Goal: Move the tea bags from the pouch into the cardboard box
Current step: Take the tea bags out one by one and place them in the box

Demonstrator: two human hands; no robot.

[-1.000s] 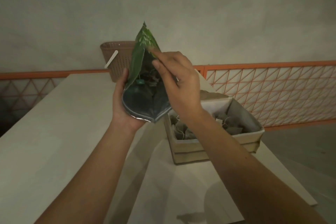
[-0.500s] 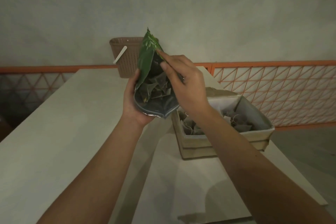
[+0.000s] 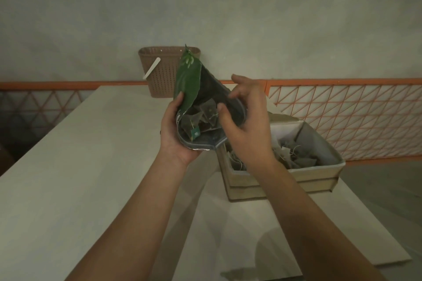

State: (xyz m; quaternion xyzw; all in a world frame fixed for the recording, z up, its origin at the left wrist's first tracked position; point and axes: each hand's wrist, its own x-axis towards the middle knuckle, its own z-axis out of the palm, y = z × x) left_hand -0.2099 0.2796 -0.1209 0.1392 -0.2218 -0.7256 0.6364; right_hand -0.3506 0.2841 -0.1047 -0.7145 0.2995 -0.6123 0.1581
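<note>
A green foil pouch (image 3: 187, 82) is held up above the table, its mouth spread wide toward me. My left hand (image 3: 173, 134) grips its left side and bottom. My right hand (image 3: 246, 121) holds the pouch's right edge, thumb inside the mouth, fingers behind. Several pyramid tea bags (image 3: 203, 116) with strings and a small green tag lie inside the pouch. The cardboard box (image 3: 285, 178) stands on the table just right of the pouch, open, with several tea bags (image 3: 294, 155) in it.
A brown perforated basket (image 3: 162, 75) with a white stick stands at the far end of the pale table (image 3: 80, 166). An orange mesh railing (image 3: 342, 116) runs behind and to the right. The table's right edge lies just past the box.
My right hand shifted from the pouch's upper rim down to its right edge, pulling the mouth wider. More tea bags show inside now. The view moved closer.
</note>
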